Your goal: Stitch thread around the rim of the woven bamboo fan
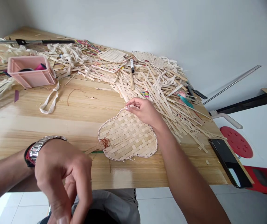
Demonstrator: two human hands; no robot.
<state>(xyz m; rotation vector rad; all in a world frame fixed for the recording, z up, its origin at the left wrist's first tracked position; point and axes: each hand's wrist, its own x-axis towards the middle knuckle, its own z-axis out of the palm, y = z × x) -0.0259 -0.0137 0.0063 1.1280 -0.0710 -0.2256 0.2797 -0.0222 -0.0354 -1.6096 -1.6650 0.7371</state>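
A woven bamboo fan [127, 137] with a lobed outline lies flat on the wooden table [54, 124], its short handle pointing toward my left hand. My right hand [145, 111] pinches the fan's stitched rim at the top. A thin thread runs from those fingers down across the weave. A tuft of reddish-brown thread [104, 143] sits near the fan's left edge. My left hand [63, 177] hangs close to me above the table's near edge, fingers curled together. Whether they hold a fine thread is hidden.
A large pile of bamboo strips [166, 99] spreads behind the fan, with woven pieces, a marker and scissors. At the far left stands a pink plastic crate [30, 72]. A phone [228, 163] lies at the right edge, beyond which is a red stool.
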